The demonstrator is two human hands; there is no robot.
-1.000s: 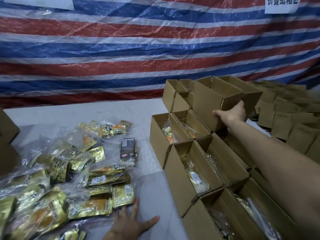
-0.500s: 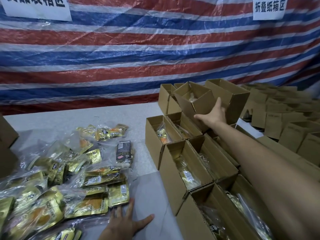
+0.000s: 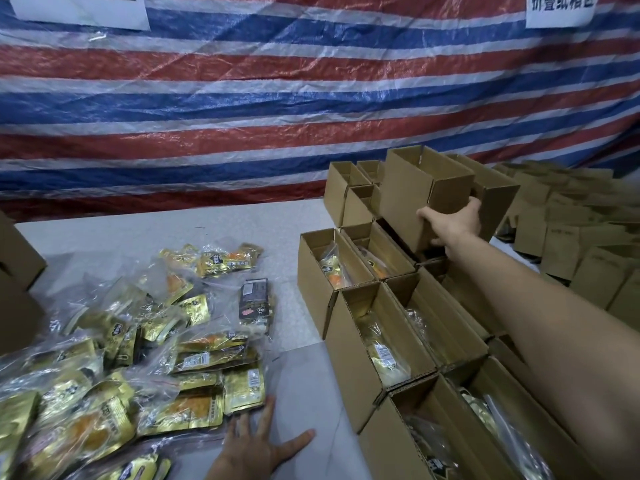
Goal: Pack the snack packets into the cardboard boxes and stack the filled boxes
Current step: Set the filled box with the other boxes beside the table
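Since half a second ago, we see the cardboard box [image 3: 415, 192] turned in the right hand [image 3: 453, 225]. Its open mouth faced us then, and now a plain side faces us with the opening tipped up and away. That hand grips the box at its lower right corner, thumb across the near face and fingers wrapped round the far side. The box is held above the back end of the rows of open boxes [image 3: 377, 341]; we cannot tell whether anything lies inside it. Several open boxes show gold packets in them. The left hand [image 3: 258, 448] has stayed flat on the grey table [image 3: 207, 230], fingers spread, holding nothing, just beside the heap of snack packets [image 3: 145, 358]. A dark packet [image 3: 254, 297] lies at the heap's right edge. Flat cartons [image 3: 571, 244] pile up at far right, and a red, white and blue tarp [image 3: 277, 116] hangs behind.
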